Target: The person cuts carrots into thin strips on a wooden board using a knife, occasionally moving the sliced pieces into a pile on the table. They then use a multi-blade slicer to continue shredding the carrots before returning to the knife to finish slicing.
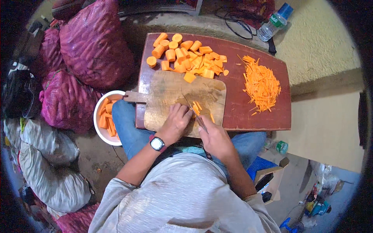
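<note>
Knife (pixel 200 120) gripped in the right hand (pixel 216 140), fingers closed round its handle, blade beside carrot strips (pixel 197 105) on the wooden board (pixel 163 89). Left hand (pixel 175 123) half-curled near it; cannot tell whether it pins anything. Judgement: keep fingertips tucked, knuckles guiding even slices.

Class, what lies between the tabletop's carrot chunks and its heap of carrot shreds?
In the head view, bare red tabletop separates the carrot chunks from the carrot shreds.

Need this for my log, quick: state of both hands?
Left hand: curled over the board, any hold hidden; can't tell.
Right hand: closed, holding the knife.
</note>
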`<control>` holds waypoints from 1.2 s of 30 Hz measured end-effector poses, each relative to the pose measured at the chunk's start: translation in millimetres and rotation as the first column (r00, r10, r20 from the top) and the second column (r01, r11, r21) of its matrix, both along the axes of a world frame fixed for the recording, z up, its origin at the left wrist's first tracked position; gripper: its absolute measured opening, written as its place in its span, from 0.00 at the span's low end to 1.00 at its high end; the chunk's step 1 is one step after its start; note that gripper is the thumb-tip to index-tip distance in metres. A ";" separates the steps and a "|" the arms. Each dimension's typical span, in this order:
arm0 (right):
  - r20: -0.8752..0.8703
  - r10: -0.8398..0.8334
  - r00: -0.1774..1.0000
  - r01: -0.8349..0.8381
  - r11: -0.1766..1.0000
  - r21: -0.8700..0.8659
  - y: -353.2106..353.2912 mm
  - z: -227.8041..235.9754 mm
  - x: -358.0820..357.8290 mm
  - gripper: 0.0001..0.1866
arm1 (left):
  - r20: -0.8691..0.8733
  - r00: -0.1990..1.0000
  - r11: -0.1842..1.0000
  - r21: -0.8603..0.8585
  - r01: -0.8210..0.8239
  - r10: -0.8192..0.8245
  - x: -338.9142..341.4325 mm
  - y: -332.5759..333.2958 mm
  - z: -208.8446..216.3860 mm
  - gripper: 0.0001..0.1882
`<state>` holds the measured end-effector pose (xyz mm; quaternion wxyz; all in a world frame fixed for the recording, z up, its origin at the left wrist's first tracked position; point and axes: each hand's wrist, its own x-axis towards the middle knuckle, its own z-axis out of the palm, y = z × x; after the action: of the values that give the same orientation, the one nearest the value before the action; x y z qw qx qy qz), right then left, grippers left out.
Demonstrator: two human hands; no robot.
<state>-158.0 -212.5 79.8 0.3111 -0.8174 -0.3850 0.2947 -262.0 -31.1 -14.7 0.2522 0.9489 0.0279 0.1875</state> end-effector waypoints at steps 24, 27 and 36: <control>0.021 -0.003 1.000 0.002 1.000 0.015 -12.8 -7.1 -6.5 0.19 | 0.077 0.996 0.997 0.057 -0.051 0.046 -3.9 -5.6 -3.1 0.21; 0.023 0.022 0.999 -0.023 0.999 0.040 -0.7 -5.0 -1.0 0.19 | 0.101 0.993 0.997 0.048 -0.060 0.055 -4.5 -3.9 -4.4 0.21; 0.006 0.026 1.000 -0.026 1.000 0.006 -2.6 -7.2 -1.9 0.20 | 0.076 0.996 0.999 0.008 -0.051 0.050 -3.0 -5.3 -2.1 0.20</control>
<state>-160.0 -215.0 72.6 0.3084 -0.8124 -0.3973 0.2950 -265.0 -36.5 -16.8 0.2434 0.9414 0.0414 0.2296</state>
